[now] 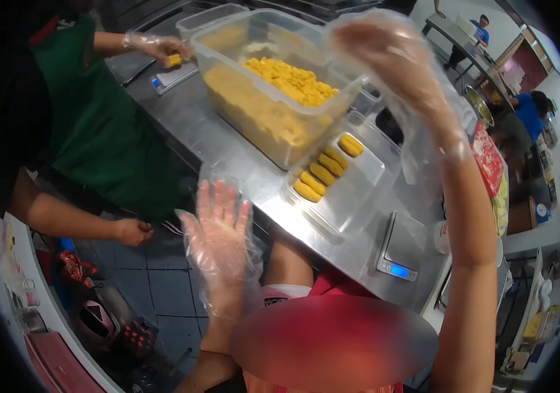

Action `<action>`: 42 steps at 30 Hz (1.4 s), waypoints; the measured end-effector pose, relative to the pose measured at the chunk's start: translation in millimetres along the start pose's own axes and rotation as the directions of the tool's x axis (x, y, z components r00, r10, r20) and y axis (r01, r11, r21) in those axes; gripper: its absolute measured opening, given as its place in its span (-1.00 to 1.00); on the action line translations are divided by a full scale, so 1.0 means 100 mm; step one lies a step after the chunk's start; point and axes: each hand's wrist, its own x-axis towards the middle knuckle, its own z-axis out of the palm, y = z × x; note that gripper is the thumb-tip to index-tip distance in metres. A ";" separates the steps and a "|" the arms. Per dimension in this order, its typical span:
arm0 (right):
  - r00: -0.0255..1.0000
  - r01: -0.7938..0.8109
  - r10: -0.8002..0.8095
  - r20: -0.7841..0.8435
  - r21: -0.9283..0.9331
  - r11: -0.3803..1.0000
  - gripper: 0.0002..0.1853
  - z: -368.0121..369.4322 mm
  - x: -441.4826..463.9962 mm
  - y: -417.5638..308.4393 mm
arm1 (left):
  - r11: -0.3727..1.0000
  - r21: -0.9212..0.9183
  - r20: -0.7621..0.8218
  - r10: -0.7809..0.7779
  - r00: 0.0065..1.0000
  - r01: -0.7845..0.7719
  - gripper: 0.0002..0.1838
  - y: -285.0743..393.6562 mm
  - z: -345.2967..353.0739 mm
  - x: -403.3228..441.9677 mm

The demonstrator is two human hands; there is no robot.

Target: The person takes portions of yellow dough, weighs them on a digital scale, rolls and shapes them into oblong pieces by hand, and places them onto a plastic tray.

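My left hand (217, 226), in a clear plastic glove, is held palm up beside the table's edge. Its fingers are stretched out and nothing lies on it. Raised over the right end of the large plastic tub (247, 88) is my right hand (385, 52), also in a loose clear glove; blur smears its fingers. Crumbly yellow dough (293, 82) fills part of the tub. Several yellow dough rolls (322, 173) sit in a row on a clear plastic tray (352, 203), below my right hand. A digital scale (401, 245) with a lit display stands nearer me.
Across the steel table (244, 160), a co-worker in a green apron (90, 124) holds a yellow dough piece (174, 60) in a gloved hand (158, 47) above another scale (172, 80). A red-and-white bag (486, 160) lies at right. Other people stand farther back.
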 end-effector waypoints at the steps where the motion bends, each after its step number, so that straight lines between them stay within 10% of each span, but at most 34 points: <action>1: 0.986 0.055 -0.045 0.158 -0.058 0.997 -0.84 0.11 0.15 0.01 | 1.000 -0.005 -0.015 -0.018 1.000 0.018 -0.31 -0.01 0.01 0.00; 2: 0.882 0.323 -0.283 0.377 -0.046 0.945 -0.83 0.28 0.31 0.22 | 0.999 -0.012 -0.031 -0.038 0.999 0.038 -0.32 -0.01 0.01 -0.02; 4: 0.745 0.086 0.095 0.661 -0.236 0.968 -0.75 0.69 0.51 0.25 | 0.998 -0.007 -0.050 -0.062 0.997 0.062 -0.33 -0.01 -0.05 -0.02; 6: 0.620 0.314 0.015 0.784 -0.265 0.912 -0.64 1.19 0.65 0.71 | 0.996 0.000 -0.079 -0.086 0.993 0.086 -0.33 -0.01 -0.10 -0.03; 9: 0.493 0.177 0.215 0.843 -0.340 0.924 -0.66 1.52 0.65 0.73 | 0.994 -0.003 -0.093 -0.110 0.990 0.110 -0.31 0.03 -0.16 -0.02; 14: 0.505 -0.026 0.259 0.823 -0.286 0.958 -0.72 1.60 0.53 0.89 | 0.997 0.038 -0.069 -0.060 0.996 0.063 -0.32 0.09 -0.26 -0.03; 19: 0.484 0.455 0.034 0.874 -0.285 0.844 -0.76 1.49 0.55 0.84 | 0.992 0.006 -0.081 -0.122 0.989 0.122 -0.33 0.06 -0.23 -0.03; 42: 0.653 0.313 -0.002 0.758 -0.268 0.911 -0.79 1.39 0.55 0.68 | 0.972 -0.092 -0.062 -0.223 0.973 0.217 -0.46 -0.09 -0.25 0.07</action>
